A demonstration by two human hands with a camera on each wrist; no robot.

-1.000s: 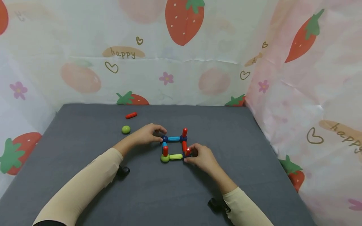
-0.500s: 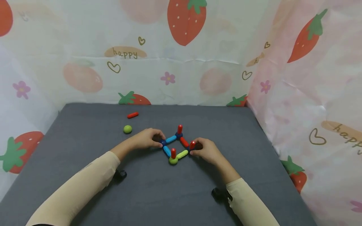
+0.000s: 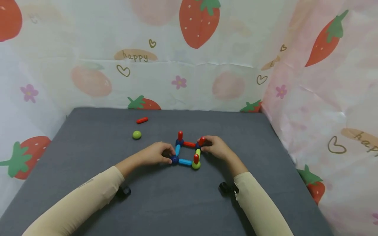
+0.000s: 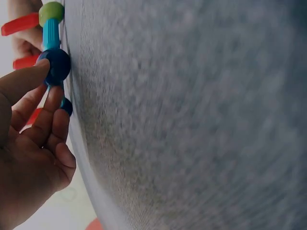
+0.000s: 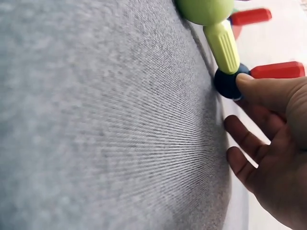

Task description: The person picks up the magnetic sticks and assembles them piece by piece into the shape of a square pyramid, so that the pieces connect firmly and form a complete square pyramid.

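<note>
Magnetic rods and balls form a four-sided frame on the table in the head view. My left hand [image 3: 157,153] pinches the dark blue ball [image 4: 58,66] at its near left corner between thumb and fingers. At the far right corner, my right hand [image 3: 218,146] grips another dark blue ball [image 5: 226,84], which bears an upright red rod [image 5: 278,70]. The near right corner is a green ball [image 3: 196,165] with a red rod standing on it. A third dark blue ball [image 3: 179,142], also topped by a red rod, makes the far left corner. Blue, red and yellow-green rods [image 5: 222,48] link the balls.
A loose red rod [image 3: 142,120] and a loose green ball [image 3: 137,134] lie on the grey tablecloth [image 3: 165,203], beyond the left hand. Behind the table hangs a strawberry-print curtain [image 3: 141,78].
The frame has turned counterclockwise as seen from above, its green ball going from near left to near right. My left hand came nearer; my right hand moved farther away.
</note>
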